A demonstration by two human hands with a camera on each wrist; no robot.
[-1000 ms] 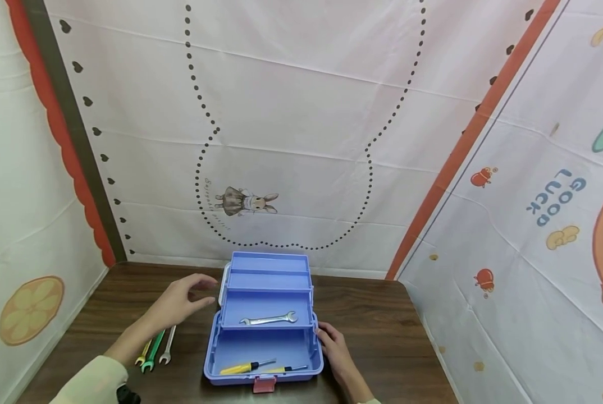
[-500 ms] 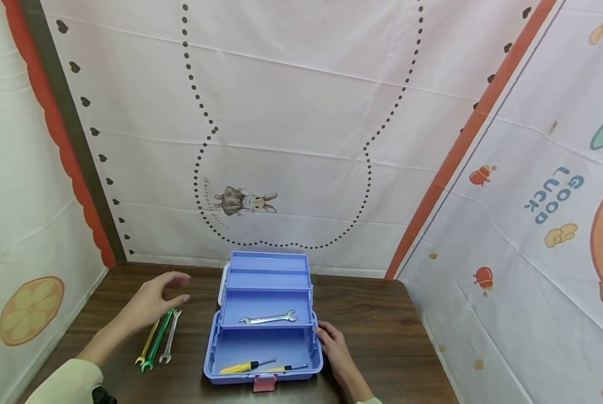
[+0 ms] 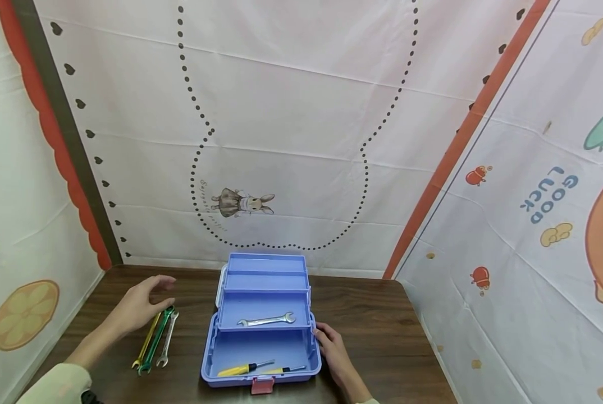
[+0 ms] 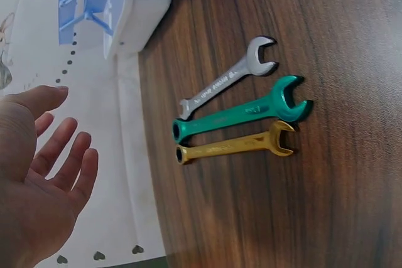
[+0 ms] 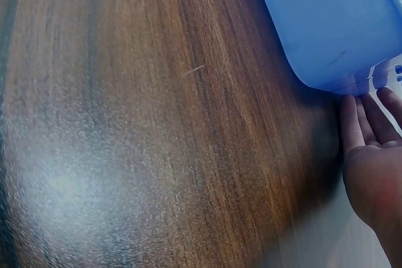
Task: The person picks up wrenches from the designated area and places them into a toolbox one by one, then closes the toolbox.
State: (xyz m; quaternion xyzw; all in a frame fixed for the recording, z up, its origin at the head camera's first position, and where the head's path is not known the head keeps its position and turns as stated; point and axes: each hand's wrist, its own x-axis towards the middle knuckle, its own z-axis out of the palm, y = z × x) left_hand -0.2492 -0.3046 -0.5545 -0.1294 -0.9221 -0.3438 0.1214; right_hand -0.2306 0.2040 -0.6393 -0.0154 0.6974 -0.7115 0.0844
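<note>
Wrenches (image 4: 242, 113) lie near the left edge of the tabletop (image 3: 377, 342). The left hand (image 3: 136, 307) is near them, grip loose, holding nothing. The right hand (image 3: 336, 349) touches the blue box (image 3: 261, 348) with nearly straight fingers.

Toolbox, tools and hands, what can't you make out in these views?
Blue plastic toolbox: right wrist view, cut off by top and right edges.
Rightmost yellow-handled metal screwdriver: head view, handle partly hidden behind the toolbox's front wall.
Silver metal wrench outside the toolbox: left wrist view, lettering too blurred to read.
Left hand: left wrist view, cut off by left edge.
</note>
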